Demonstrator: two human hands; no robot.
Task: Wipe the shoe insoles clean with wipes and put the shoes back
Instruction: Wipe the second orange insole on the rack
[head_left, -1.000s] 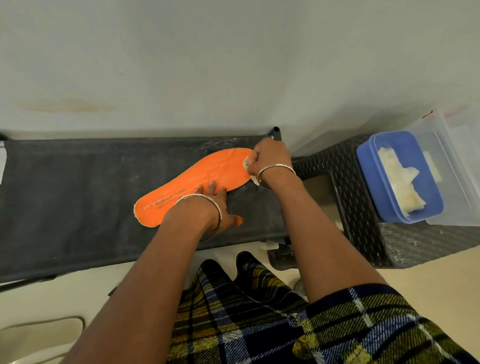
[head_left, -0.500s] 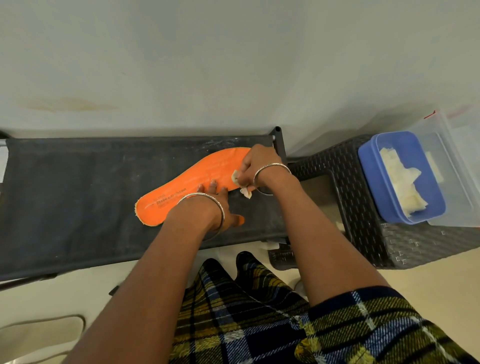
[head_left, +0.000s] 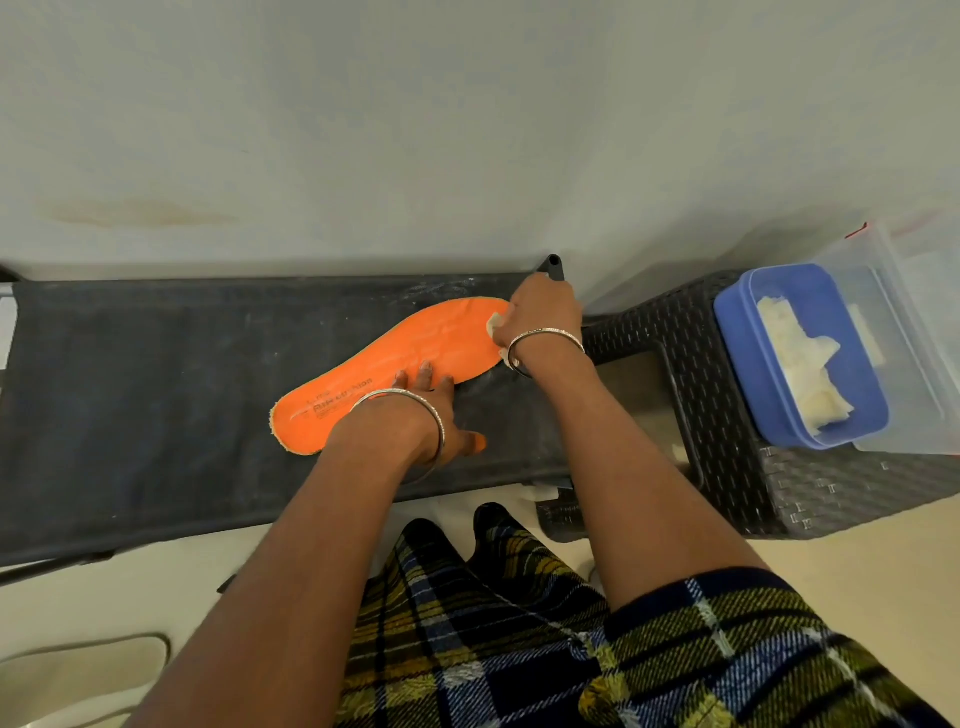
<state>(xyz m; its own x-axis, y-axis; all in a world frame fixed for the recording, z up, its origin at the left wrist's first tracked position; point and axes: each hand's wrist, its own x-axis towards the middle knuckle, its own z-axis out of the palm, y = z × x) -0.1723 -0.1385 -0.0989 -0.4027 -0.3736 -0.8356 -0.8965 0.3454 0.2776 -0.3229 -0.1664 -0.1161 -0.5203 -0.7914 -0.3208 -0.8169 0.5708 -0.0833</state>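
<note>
An orange insole (head_left: 400, 358) lies flat on a dark fabric bench (head_left: 156, 395), toe end to the right. My left hand (head_left: 426, 410) presses down on its near edge with straight fingers. At the toe end my right hand (head_left: 540, 317) grips a small white wipe (head_left: 496, 325) against the insole. Most of the wipe is hidden under the fingers.
A dark woven stool (head_left: 727, 426) stands to the right of the bench. On it sits a blue container (head_left: 748, 364) with white wipes (head_left: 795, 358) inside, beside a clear plastic box (head_left: 914, 332). A pale wall runs behind. A light shoe (head_left: 78, 670) shows at the bottom left.
My right hand with the wipe slid left along the insole, then back right to the toe end. My left hand has kept pressing the insole in place.
</note>
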